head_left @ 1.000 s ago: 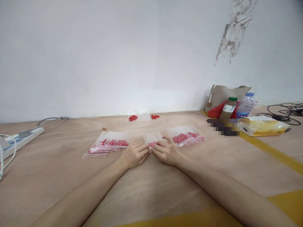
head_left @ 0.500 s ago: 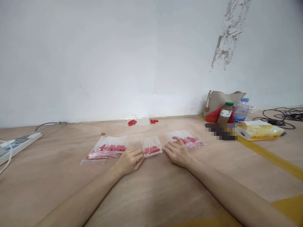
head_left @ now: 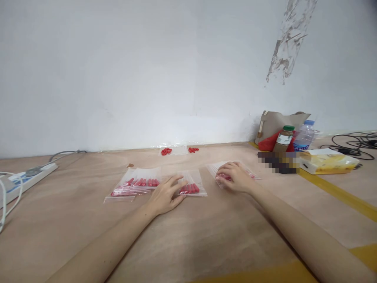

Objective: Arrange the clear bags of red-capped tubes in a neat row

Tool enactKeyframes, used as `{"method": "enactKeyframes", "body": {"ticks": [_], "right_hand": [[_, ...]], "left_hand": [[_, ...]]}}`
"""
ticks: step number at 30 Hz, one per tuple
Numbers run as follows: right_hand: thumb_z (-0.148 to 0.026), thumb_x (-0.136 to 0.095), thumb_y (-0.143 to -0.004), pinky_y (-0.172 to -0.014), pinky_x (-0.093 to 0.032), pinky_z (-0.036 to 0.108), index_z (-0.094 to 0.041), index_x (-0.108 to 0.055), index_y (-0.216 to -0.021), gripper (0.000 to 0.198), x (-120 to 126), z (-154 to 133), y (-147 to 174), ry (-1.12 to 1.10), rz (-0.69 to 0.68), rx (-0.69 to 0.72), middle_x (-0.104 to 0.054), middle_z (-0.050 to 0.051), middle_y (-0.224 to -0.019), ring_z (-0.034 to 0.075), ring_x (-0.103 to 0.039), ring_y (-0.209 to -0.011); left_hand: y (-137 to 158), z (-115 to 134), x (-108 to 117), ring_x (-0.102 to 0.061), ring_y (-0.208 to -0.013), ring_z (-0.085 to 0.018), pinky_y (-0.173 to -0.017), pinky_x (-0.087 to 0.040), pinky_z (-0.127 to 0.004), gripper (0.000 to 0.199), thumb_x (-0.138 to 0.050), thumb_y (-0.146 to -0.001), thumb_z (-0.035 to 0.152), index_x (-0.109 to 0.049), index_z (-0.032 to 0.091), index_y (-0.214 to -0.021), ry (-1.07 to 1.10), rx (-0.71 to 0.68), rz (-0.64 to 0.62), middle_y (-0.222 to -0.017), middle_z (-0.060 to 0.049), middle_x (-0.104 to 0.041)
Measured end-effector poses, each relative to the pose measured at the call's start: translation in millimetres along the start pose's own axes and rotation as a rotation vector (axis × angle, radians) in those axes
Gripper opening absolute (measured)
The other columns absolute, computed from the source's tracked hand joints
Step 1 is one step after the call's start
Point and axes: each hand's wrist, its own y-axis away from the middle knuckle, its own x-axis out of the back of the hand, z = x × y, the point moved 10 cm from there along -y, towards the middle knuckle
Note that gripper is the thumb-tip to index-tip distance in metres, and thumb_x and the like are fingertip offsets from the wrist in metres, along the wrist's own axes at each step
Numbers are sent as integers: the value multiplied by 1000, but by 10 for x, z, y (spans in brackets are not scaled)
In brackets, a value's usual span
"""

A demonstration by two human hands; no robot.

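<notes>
Both hands lie low on the brown table (head_left: 188, 236) near the middle of the frame. The left hand (head_left: 165, 194) rests flat with its fingers spread, pressing on the left edge of a small clear bag (head_left: 193, 184) that holds a row of red capsules; it grips nothing, only pins the bag down. The right hand (head_left: 234, 176) sits just right of centre with its fingers curled over a stack of similar bags (head_left: 250, 173), touching the top one; whether it has pinched hold of a bag cannot be told. Handling these well seems to call for a light, flat press, so the slippery plastic does not slide and the capsules stay in their row. Left of the left hand lies another pile of filled bags (head_left: 138, 184). Farther back by the white wall are loose red capsules (head_left: 165, 151) on clear plastic. At far left sits a power strip (head_left: 26, 175); at right stand a brown jar (head_left: 284, 138), a water bottle (head_left: 304, 135), a beige bag (head_left: 277, 120) and a yellow tissue pack (head_left: 328, 162).
</notes>
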Motion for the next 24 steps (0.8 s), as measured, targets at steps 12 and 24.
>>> {"method": "enactKeyframes", "body": {"ticks": [12,24], "right_hand": [[-45,-47,-81,-73,-27,35,-34,-64,-97,26,-206,155,61,86,-173,-10,-64,2,-98,18,-54,-86],[-46,-52,-78,-83,-38,32,-28,-49,-121,47,-388,-574,-28,-119,-118,145,-54,4,-117,18,-51,-101]], "left_hand": [[52,-418,37,-52,-108,-20,-94,-42,-40,31,-38,-90,30,-56,19,-113,468,257,188,-116,-8,-57],[208,-854,616,-54,-105,-22,-88,-46,-36,30,-41,-87,38,-59,28,-110,181,138,22,-112,-2,-60]]}}
